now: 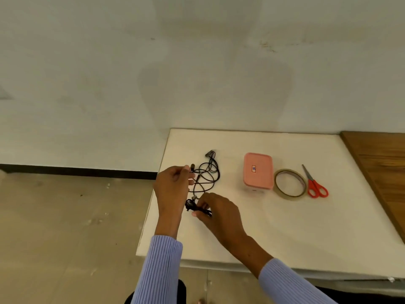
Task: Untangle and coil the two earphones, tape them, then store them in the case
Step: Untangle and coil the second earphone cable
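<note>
Two hands (173,185) (219,210) pinch tangled earphones (206,176); one case (258,171), one tape roll (289,183)

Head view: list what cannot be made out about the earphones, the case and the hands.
- Earphone cables: too thin and tangled to separate the two sets.
- Cable ends: partly hidden by the left hand and right hand.
- Pink case: lid on, contents hidden; label too small to read.
- Tape roll: its loose end is too small to find.
- Forearms: cut off by the bottom edge.
</note>
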Tool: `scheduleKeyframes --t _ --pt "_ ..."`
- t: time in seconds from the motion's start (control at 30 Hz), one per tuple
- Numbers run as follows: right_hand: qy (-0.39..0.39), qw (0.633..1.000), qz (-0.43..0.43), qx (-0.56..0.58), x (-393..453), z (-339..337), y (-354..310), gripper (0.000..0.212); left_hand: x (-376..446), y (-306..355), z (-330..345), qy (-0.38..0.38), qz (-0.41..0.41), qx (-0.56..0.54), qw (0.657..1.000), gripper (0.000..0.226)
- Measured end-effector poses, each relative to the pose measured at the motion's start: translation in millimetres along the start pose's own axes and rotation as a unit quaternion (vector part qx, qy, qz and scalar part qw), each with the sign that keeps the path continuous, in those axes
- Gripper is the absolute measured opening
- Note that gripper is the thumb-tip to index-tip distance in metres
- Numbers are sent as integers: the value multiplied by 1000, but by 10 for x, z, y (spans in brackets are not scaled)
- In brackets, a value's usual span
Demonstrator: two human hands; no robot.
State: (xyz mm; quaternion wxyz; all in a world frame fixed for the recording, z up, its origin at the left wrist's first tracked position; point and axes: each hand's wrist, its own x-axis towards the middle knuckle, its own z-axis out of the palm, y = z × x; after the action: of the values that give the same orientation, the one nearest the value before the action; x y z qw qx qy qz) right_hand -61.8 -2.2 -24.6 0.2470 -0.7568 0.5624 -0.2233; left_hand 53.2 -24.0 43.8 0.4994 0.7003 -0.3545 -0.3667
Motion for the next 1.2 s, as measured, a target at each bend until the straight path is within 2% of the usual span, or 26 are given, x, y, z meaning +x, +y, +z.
scheduleKeyframes --t 0.13,0.27,0.33,0.47,0.53,0.63,0.7,0.73,0.8,0.87,0.93,1.1,1.2 --pt "-14 996 -72 -45 -47 219 -14 18 59 -6 -109 12 -11 -8 1000 17" --pt "-36 998 -45 -35 -40 143 25 30 110 -35 -221 23 -20 -11 999 18" --pt "-12 1000 -27 -10 -9 20 70 31 120 -48 -266 22 -23 -15 999 18" --pt "73 997 -29 26 257 -171 285 14 120 -52 -289 9 -22 -16 1000 17" --pt "55 998 -36 17 480 -204 348 26 125 -54 -285 4 -21 -16 1000 17" --pt "-47 999 -3 7 787 -150 329 70 137 -59 -265 0 -18 -13 1000 17" --pt "-127 988 23 -83 945 -78 322 93 141 -63 -244 -3 -14 -8 1000 18" --pt "-160 978 29 -132 995 -41 327 95 144 -65 -233 -5 -12 -6 1000 18" --pt "-176 971 28 -158 1014 7 322 81 149 -70 -217 -9 -12 -6 1000 18" --pt "-105 985 14 -136 963 33 324 55 153 -71 -203 -13 -18 -11 1000 17" --pt "-38 986 -11 -164 899 60 322 37 152 -69 -181 -16 -24 -16 999 17" --pt "-14 984 -5 -179 934 53 283 24 131 -71 -141 -42 -19 -1 999 18" --pt "18 997 20 -78 935 -139 246 12 125 -86 -120 -53 -11 16 998 18"
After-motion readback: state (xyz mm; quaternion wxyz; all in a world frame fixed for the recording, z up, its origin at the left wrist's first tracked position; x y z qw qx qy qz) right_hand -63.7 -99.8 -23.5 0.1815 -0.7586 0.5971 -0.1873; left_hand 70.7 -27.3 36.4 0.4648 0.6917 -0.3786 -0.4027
